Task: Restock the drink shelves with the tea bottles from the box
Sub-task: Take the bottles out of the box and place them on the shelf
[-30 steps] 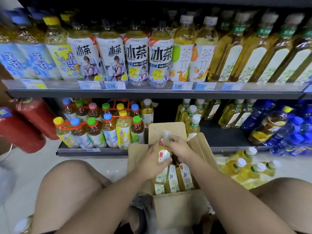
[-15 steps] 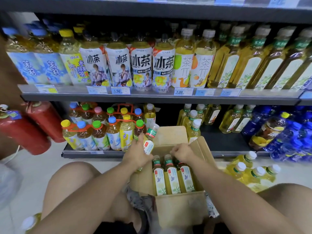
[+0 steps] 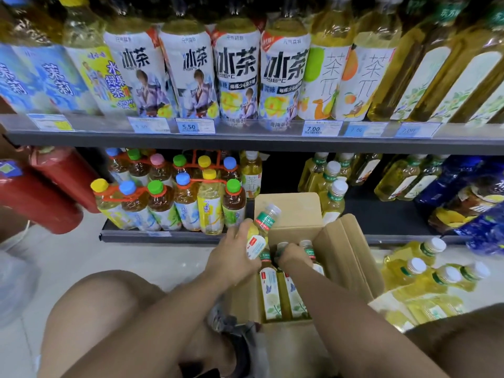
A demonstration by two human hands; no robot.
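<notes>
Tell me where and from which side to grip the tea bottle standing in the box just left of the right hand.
Grip that tea bottle at its green-banded neck, coming straight down from above. It stands upright and packed against its neighbour and the box wall, so only the top is free. The left hand already holds a bottle; the right hand, closed over the next cap, is probably better placed.

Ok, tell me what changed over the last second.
The left hand lifted one tea bottle out of the box, leftward, tilted. The right hand let go of it and reached for another bottle's cap. Shelf stock and floor bottles stayed put.
</notes>
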